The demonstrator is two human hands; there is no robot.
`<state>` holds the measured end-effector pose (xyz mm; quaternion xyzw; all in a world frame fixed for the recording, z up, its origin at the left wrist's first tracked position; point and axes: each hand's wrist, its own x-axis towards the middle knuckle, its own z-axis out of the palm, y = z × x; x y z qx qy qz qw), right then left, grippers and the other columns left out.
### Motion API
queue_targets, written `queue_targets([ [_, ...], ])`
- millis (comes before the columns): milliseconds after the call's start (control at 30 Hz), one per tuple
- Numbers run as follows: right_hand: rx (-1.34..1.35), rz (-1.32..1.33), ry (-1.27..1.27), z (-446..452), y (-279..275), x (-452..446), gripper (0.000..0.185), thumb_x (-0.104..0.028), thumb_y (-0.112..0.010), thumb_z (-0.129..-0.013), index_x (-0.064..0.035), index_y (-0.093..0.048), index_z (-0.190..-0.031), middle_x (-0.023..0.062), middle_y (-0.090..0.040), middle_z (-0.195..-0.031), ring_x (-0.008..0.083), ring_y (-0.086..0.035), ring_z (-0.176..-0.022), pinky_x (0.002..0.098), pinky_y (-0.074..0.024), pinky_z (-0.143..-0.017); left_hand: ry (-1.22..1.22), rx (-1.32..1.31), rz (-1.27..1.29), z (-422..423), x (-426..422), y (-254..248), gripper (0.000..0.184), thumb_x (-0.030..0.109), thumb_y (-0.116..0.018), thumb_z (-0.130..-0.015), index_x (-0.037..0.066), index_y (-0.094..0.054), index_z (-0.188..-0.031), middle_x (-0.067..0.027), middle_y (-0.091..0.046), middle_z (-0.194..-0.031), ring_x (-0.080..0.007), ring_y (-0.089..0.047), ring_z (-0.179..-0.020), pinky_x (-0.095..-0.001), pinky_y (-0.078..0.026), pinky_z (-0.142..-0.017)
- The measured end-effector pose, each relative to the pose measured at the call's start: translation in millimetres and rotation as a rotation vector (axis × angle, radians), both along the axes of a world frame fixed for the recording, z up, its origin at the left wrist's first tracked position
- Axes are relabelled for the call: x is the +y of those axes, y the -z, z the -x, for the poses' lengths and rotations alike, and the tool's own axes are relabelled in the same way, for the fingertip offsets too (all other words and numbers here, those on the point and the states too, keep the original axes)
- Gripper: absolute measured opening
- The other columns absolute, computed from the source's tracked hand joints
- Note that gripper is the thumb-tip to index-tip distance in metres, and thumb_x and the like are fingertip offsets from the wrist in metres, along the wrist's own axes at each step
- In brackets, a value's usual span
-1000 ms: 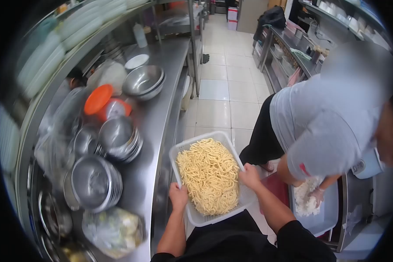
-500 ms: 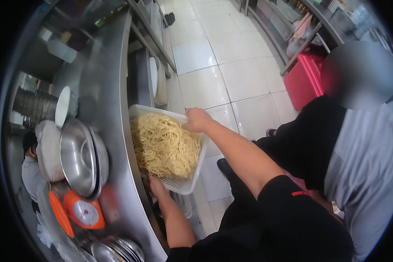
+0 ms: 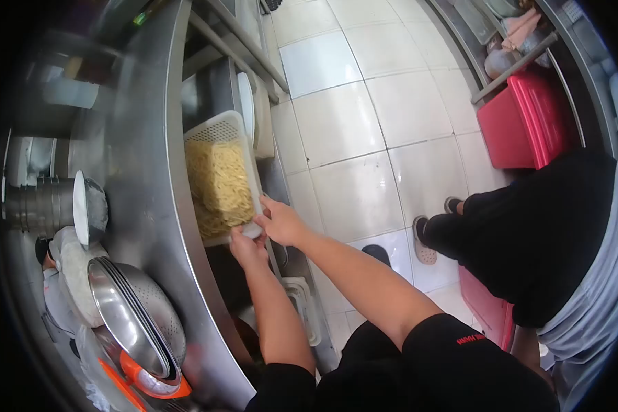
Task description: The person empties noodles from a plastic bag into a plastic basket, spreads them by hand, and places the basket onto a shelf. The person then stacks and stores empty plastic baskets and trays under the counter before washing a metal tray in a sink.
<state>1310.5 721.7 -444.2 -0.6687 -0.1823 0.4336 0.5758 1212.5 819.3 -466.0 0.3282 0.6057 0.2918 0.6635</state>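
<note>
A white perforated plastic basket (image 3: 228, 126) filled with yellow noodles (image 3: 220, 180) is partly under the steel counter, over the lower shelf. My right hand (image 3: 280, 221) grips its near right corner, thumb and fingers closed on the rim. Right beside it, my left hand (image 3: 249, 248) holds the near edge of the same basket, its fingers curled partly out of sight. The basket's left side is hidden by the counter's edge.
On the steel counter (image 3: 147, 137) stand stacked metal bowls (image 3: 127, 312), an orange scale (image 3: 154, 381) and a white bowl (image 3: 89, 209). White plates stand beyond the basket. To the right is a person in black trousers (image 3: 522, 233), near a red bin (image 3: 522, 123).
The noodle basket has moved left, in under the counter, and turned lengthwise. My right hand has come from its far corner to the near corner, close to my left hand.
</note>
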Motion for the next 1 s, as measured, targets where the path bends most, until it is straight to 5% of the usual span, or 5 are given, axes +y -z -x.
queue_targets([
  [500, -0.002, 0.807, -0.362, 59, 125, -313, 0.058, -0.048, -0.055, -0.086, 0.0037, -0.067, -0.108, 0.0239, -0.064, -0.113, 0.0377, -0.059, -0.111, 0.0415, -0.0446, -0.097, -0.107, -0.112, -0.071, -16, 44, 12, 0.035, 0.028, -0.046, -0.096, 0.011, -0.048, -0.127, -0.0112, -0.056, -0.122, -0.0316, -0.062, -0.1, -0.0436, -0.06, -0.07],
  [767, -0.252, 0.759, -0.381, 29, 96, -297, 0.06, -0.047, -0.056, -0.085, 0.004, -0.063, -0.115, 0.0243, -0.062, -0.118, 0.037, -0.057, -0.115, 0.0408, -0.0437, -0.1, -0.151, -0.209, -0.049, 25, 22, 29, 0.04, 0.039, -0.05, -0.097, 0.016, -0.049, -0.129, -0.0039, -0.057, -0.125, -0.0261, -0.06, -0.106, -0.0428, -0.056, -0.076],
  [800, -0.241, 0.737, -0.36, 29, 88, -293, 0.06, -0.046, -0.057, -0.085, 0.0044, -0.062, -0.117, 0.0243, -0.061, -0.119, 0.0373, -0.056, -0.115, 0.0411, -0.043, -0.1, -0.085, -0.325, -0.014, 45, 34, 70, 0.039, 0.041, -0.051, -0.097, 0.017, -0.049, -0.129, -0.0023, -0.059, -0.118, -0.0198, -0.06, -0.096, -0.0417, -0.054, -0.08],
  [900, -0.291, 0.699, -0.401, 41, 74, -284, 0.061, -0.046, -0.06, -0.085, 0.0053, -0.061, -0.118, 0.0253, -0.06, -0.121, 0.0378, -0.056, -0.116, 0.0411, -0.0424, -0.101, -0.295, -0.402, 0.129, 60, -44, 4, 0.046, 0.032, -0.053, -0.098, 0.016, -0.031, -0.136, -0.007, -0.052, -0.085, -0.0161, -0.048, -0.056, -0.0379, -0.053, -0.062],
  [1000, -0.376, 0.718, -0.419, 68, 55, -280, 0.058, -0.045, -0.059, -0.084, 0.002, -0.064, -0.117, 0.0234, -0.064, -0.114, 0.0359, -0.06, -0.112, 0.0402, -0.0443, -0.099, -0.077, -0.021, 0.006, 73, -158, -58, 0.056, 0.022, -0.053, -0.097, 0.002, -0.023, -0.14, -0.0157, -0.056, -0.095, -0.0215, -0.057, -0.06, -0.0363, -0.051, -0.05],
])
